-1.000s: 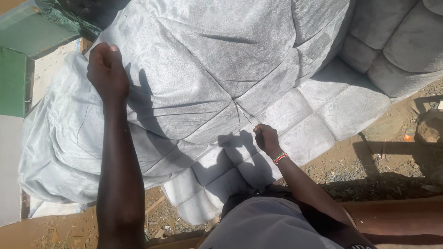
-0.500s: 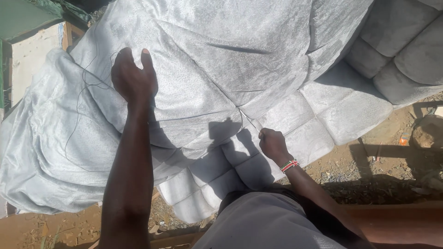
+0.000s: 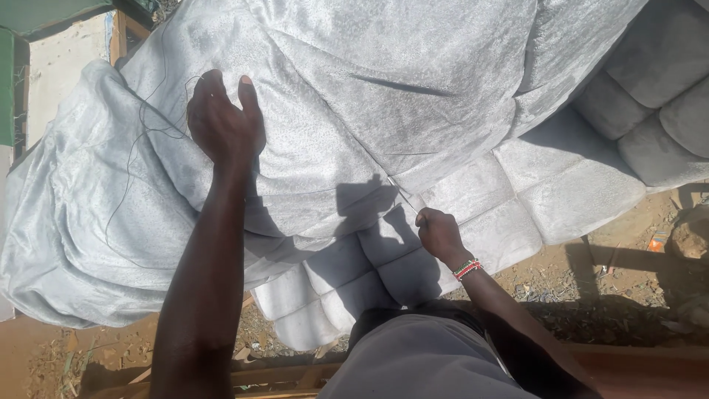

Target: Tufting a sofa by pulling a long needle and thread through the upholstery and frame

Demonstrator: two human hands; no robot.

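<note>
Your left hand (image 3: pixel 224 122) is raised over the loose grey upholstery fabric (image 3: pixel 354 96), fingers part-curled around a thin dark thread (image 3: pixel 140 140) that loops down across the cloth. Your right hand (image 3: pixel 439 235) is pinched shut on what looks like a needle (image 3: pixel 402 193) at the seam where fabric meets the tufted cushion panel (image 3: pixel 517 199). The hands are well apart. The fabric looks soft, slick and floppy: grip it by a fold near the seam. The thread looks fine and likely to snag. No containers in view.
</note>
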